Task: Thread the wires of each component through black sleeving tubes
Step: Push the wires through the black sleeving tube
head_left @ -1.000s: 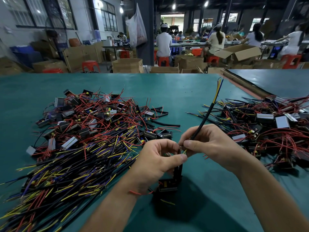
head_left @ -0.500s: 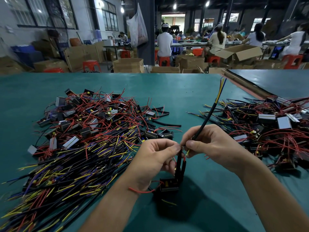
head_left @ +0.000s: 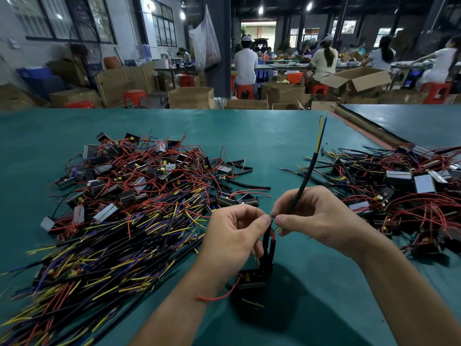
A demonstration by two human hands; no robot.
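A heap of components (head_left: 129, 196) covers the left of the bench (head_left: 249, 136), down to the lower left corner of the frame; a second heap (head_left: 399, 191) lies at the right edge. Loose sleeving tubes (head_left: 249, 187) lie between them, beside the left heap. At lower centre the left hand (head_left: 234, 236) and right hand (head_left: 316, 216) meet above the bench, a component (head_left: 252, 279) hanging below the left, a sleeved tube (head_left: 303, 186) rising up-frame from the right. Boxes (head_left: 192, 97), stools (head_left: 136, 97) and seated people (head_left: 245, 63) are behind the bench, across the top.

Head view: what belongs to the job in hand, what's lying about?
In hand: long black sleeving tube, small black component, left hand, right hand.
Lying about: left tangle of red-wired components, right tangle, open cardboard box, red plastic stool.
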